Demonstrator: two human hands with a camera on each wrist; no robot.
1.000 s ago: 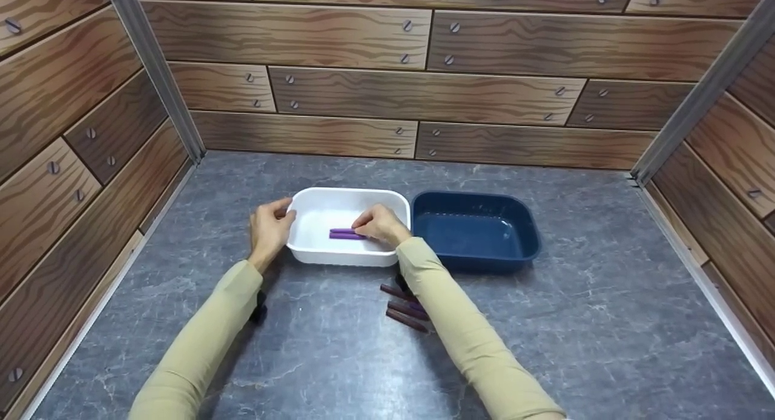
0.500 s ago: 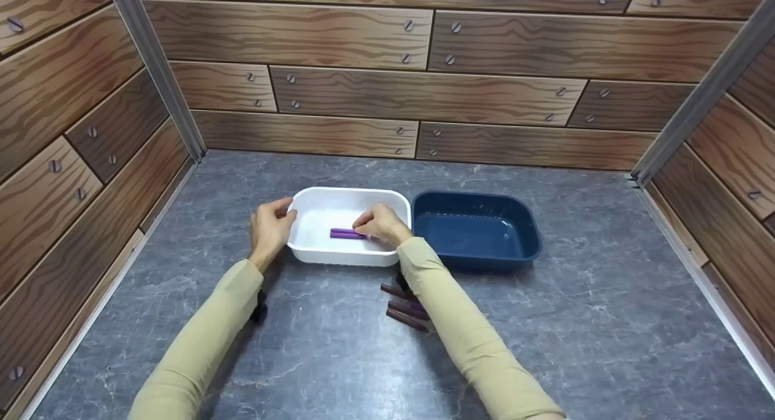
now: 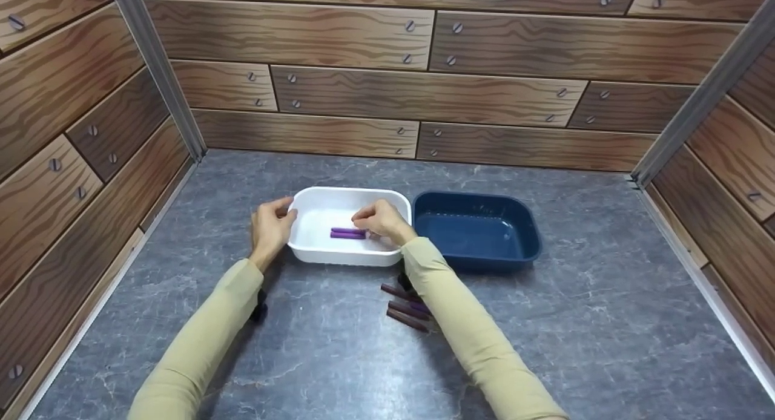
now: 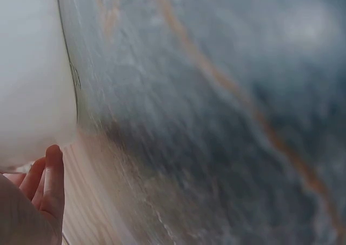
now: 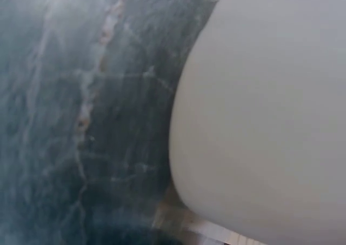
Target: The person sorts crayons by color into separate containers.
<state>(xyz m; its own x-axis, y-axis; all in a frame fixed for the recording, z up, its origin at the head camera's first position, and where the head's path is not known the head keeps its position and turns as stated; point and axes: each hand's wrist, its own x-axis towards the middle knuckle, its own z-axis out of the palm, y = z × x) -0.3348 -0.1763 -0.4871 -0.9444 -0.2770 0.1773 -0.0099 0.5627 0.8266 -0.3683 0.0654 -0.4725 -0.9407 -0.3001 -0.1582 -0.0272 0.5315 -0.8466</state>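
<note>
Two purple sticks [image 3: 347, 233] lie side by side on the floor of a white tray [image 3: 345, 258]. My right hand [image 3: 385, 221] is over the right half of that tray, close beside the sticks' right ends, its fingers bent with nothing seen between them. At the tray's left end, my left hand [image 3: 270, 227] rests against the wall. In the left wrist view the fingers [image 4: 53, 174] are nearly straight along the tray's outer side. The right wrist view shows the tray's outer wall [image 5: 259, 120], with the right hand hidden.
A dark blue tray [image 3: 478, 259] stands right against the white one's right side. Several dark brown sticks [image 3: 407, 319] and a purple stick [image 3: 418, 307] lie on the grey marbled table [image 3: 327, 347] before the trays, partly under the right sleeve. Wood-patterned walls [image 3: 363, 93] enclose the table.
My right hand has let go of the purple sticks and drawn slightly back to the right, so their right ends show. The left hand stays at the white tray's wall.
</note>
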